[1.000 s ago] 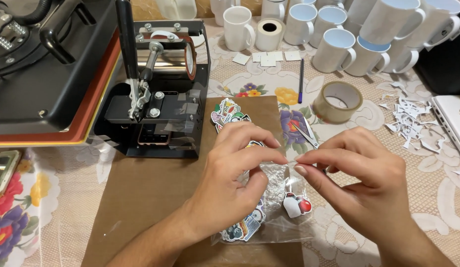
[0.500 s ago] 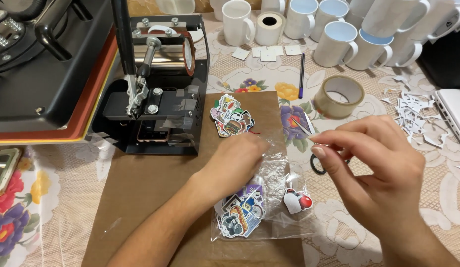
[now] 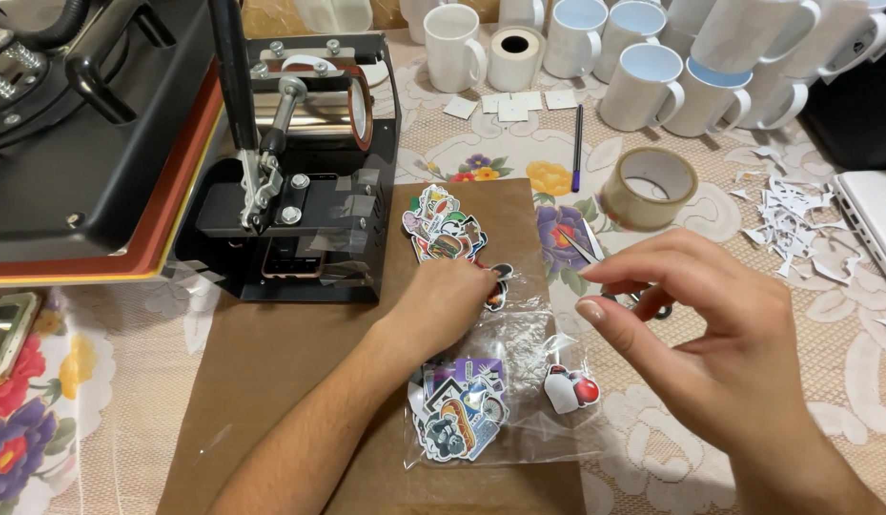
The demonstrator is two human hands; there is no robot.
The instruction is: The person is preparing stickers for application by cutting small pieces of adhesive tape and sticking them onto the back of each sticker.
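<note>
Head view. A brown sheet point(image 3: 300, 381) is laid on a flowered tablecloth point(image 3: 843, 315), and the work is done on it. The left hand point(image 3: 448, 305) is curled palm-down on the sheet, its fingers closed around the upper end of a clear plastic bag point(image 3: 500, 401); what lies under the fingertips is hidden. The bag lies flat on the sheet, between the two hands, and a bundle of colourful stickers point(image 3: 459, 415) is seen inside its lower part. A single white-and-red sticker point(image 3: 570, 389) lies in the bag's right edge, apart from the bundle. A second pile of stickers point(image 3: 443, 227) lies on the sheet just above the left hand, near the press.

The right hand point(image 3: 710, 334) is raised above the table to the right of the bag, with thumb and forefinger brought together; whether anything is pinched between them cannot be told. Scissors point(image 3: 605, 267) lie partly hidden behind this hand.

A black mug press point(image 3: 300, 162) stands at the upper left, beside a larger flat press point(image 3: 81, 153). A roll of tape point(image 3: 649, 188) and a pen point(image 3: 577, 143) lie beyond the sheet. White mugs point(image 3: 643, 86) are ranged along the far edge, and paper scraps point(image 3: 786, 215) are scattered at the right.
</note>
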